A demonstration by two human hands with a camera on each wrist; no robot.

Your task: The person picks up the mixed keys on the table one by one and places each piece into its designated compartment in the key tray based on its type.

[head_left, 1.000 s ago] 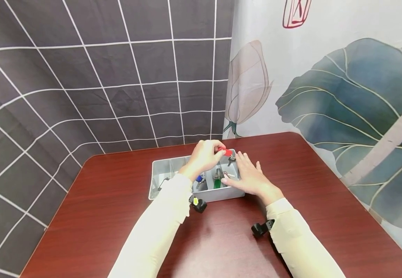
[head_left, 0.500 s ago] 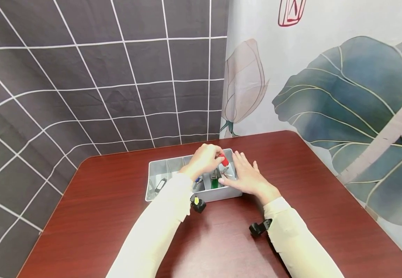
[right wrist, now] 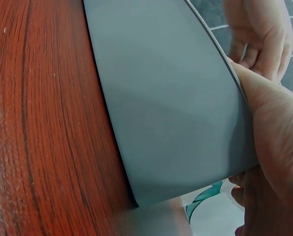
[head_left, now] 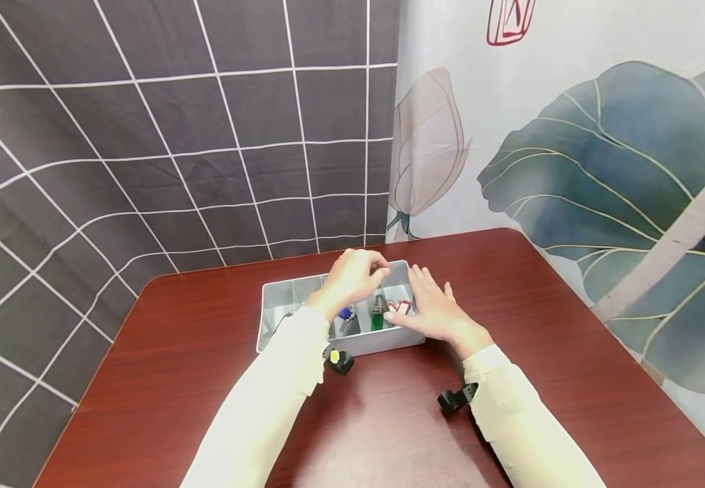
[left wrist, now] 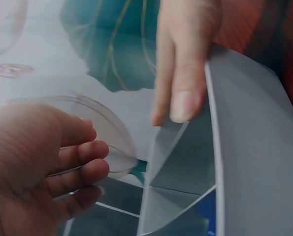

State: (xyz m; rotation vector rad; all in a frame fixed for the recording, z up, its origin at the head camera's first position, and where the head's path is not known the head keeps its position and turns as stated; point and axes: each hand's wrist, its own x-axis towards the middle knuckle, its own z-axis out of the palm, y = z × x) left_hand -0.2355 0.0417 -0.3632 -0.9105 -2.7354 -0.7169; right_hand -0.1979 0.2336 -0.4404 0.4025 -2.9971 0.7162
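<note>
A grey divided tray (head_left: 383, 345) lies on the table. My left hand (head_left: 355, 274) hovers over its right half with fingers loosely curled and nothing between them, as the left wrist view shows. My right hand (head_left: 440, 308) rests against the tray's right end, fingers straight, thumb over the front rim. In the right-end compartment lie red-and-white key tags (head_left: 398, 307), partly behind my right thumb. One compartment to the left holds a green key tag (head_left: 377, 321) with metal at its top. Left of that, a blue-headed key (head_left: 346, 313) shows beside my left wrist.
The red-brown table (head_left: 194, 339) extends around the tray. A dark gridded curtain (head_left: 267, 169) hangs behind and at the left. A pale curtain with leaf prints (head_left: 609, 163) hangs at the right. My left sleeve (head_left: 267, 393) covers part of the tray's left compartments.
My left hand has let go of the red key tag with its key, which dropped into the right-end compartment, and has shifted slightly left. The right hand stays at the tray's end.
</note>
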